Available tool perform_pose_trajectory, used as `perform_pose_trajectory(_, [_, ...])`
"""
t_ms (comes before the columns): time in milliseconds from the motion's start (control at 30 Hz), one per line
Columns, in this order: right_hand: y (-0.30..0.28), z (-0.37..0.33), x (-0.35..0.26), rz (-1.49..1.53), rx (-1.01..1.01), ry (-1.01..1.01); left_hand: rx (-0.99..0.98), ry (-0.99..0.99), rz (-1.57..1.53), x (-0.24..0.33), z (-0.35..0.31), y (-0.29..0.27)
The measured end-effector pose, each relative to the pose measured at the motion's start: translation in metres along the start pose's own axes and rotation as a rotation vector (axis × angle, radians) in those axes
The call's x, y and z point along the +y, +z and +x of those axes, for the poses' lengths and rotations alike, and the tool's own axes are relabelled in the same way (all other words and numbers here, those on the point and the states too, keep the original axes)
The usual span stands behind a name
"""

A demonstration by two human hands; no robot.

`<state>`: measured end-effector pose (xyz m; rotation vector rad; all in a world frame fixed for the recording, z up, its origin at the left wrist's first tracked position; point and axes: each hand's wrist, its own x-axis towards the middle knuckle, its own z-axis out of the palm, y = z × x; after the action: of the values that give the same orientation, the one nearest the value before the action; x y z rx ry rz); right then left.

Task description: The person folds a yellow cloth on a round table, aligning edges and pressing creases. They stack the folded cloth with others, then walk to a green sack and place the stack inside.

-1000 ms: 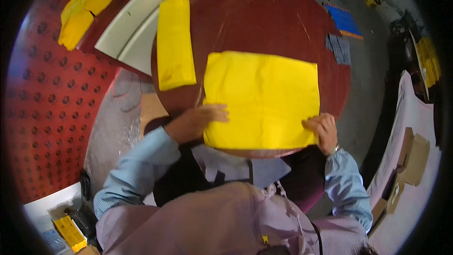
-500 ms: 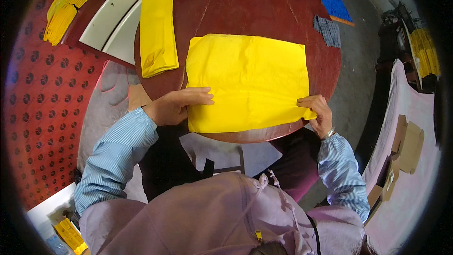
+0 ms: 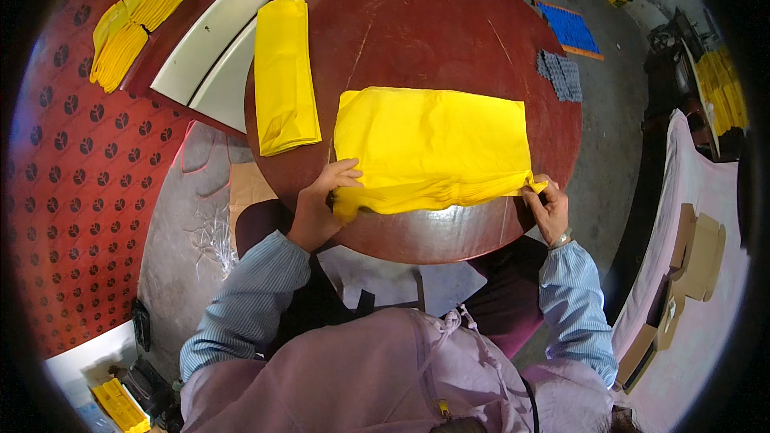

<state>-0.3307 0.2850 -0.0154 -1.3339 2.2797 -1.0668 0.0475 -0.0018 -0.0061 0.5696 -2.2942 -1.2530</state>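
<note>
A yellow cloth (image 3: 433, 144) lies flat on a round table (image 3: 449, 32). The left hand (image 3: 317, 204) and right hand (image 3: 549, 208), well apart, each pinch a near corner. It looks light, soft and floppy, best held by its corners

The picture is bright and easy to see in the middle. Light comes from above and falls evenly, so the yellow cloth (image 3: 433, 148) looks very bright and the round brown table (image 3: 449, 24) has a soft shine near the top of the frame. Shadows are small and soft, darkest under the table edge at the lower middle. The lens bends everything into a round shape, and straight edges curve near the rim. The corners are black. Things at the far right look darker and a little fuzzy.
</note>
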Motion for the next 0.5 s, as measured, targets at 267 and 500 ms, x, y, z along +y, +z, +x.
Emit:
perform_pose_trajectory(267, [0.019, -0.005, -0.006, -0.044, 0.173, 0.076, 0.202, -0.319, -0.234, -0.001, 0.008, 0.007])
perform_pose_trajectory(500, [0.026, 0.001, -0.025, -0.032, 0.254, 0.093, 0.198, -0.308, -0.098, 0.0, 0.005, 0.008])
